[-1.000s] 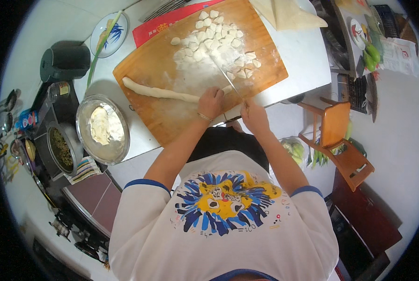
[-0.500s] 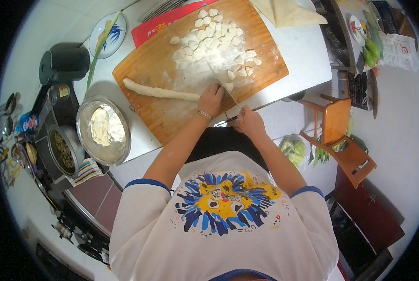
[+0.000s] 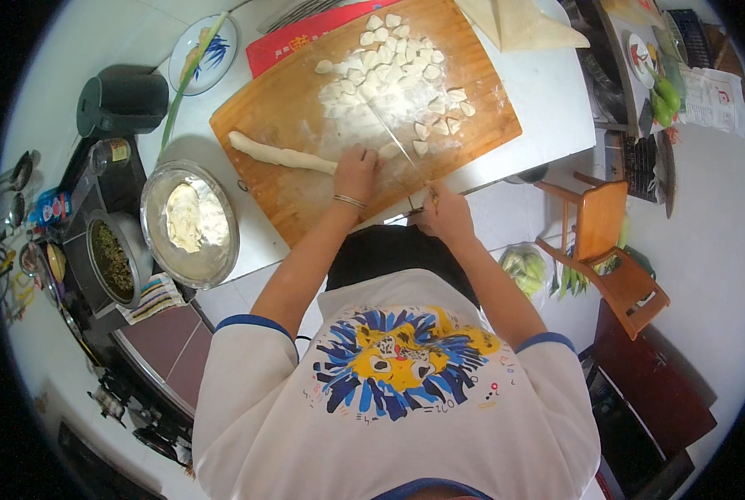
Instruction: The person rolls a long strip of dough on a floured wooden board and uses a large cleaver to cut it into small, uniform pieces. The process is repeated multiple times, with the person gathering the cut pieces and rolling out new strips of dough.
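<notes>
A long rope of dough [image 3: 279, 155] lies on a floured wooden cutting board [image 3: 289, 100]. My left hand [image 3: 356, 171], with a bangle at the wrist, rests on the rope's right end. My right hand [image 3: 443, 212] grips the handle of a knife [image 3: 391, 133] whose blade lies across the board just right of my left hand. Several small cut dough pieces [image 3: 406, 67] lie scattered in flour on the far right part of the board.
A metal bowl with dough [image 3: 191, 223] stands left of the board, next to a pot of green filling [image 3: 110, 260]. A dark kettle [image 3: 122, 102] and a blue-patterned plate [image 3: 204, 54] sit at the far left. A wooden chair [image 3: 610, 246] stands right of the table.
My right hand has drawn back toward the board's near edge with the knife. My left hand stays on the end of the dough rope.
</notes>
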Available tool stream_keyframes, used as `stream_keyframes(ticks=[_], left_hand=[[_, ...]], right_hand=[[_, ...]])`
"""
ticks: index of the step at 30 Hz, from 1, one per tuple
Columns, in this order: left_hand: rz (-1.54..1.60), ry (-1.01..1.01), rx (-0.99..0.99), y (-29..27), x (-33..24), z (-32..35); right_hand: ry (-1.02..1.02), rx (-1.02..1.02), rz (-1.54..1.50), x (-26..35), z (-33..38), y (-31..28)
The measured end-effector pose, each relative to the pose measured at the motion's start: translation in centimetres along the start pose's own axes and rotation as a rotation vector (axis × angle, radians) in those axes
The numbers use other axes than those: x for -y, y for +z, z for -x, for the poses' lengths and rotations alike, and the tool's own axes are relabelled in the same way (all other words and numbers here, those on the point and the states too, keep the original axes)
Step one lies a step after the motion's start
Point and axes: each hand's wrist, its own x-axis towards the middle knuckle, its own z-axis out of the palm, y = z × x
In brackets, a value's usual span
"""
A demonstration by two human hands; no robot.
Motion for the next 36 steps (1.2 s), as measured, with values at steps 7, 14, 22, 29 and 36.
stream_keyframes(ticks=[7, 14, 22, 29, 36], left_hand=[[0.013, 0.021, -0.038, 0.0, -0.2, 0.1], [-0.072, 0.049, -0.031, -1.0, -0.2, 1.1], [0.035, 0.138, -0.053, -0.3, 0.7, 3.5], [0.036, 0.136, -0.002, 1.0, 0.0, 3.0], [0.043, 0.154, 0.028, 0.5, 0.0, 2.8]], right_hand=[[0.071, 0.087, 0.084, -0.1, 0.0, 1.5], [0.120, 0.154, 0.123, 0.1, -1.7, 2.4], [0.027, 0.040, -0.004, 0.7, -1.4, 0.5], [0.041, 0.059, 0.049, 0.7, 2.0, 1.3], [0.070, 0.080, 0.091, 0.6, 1.8, 2.3]])
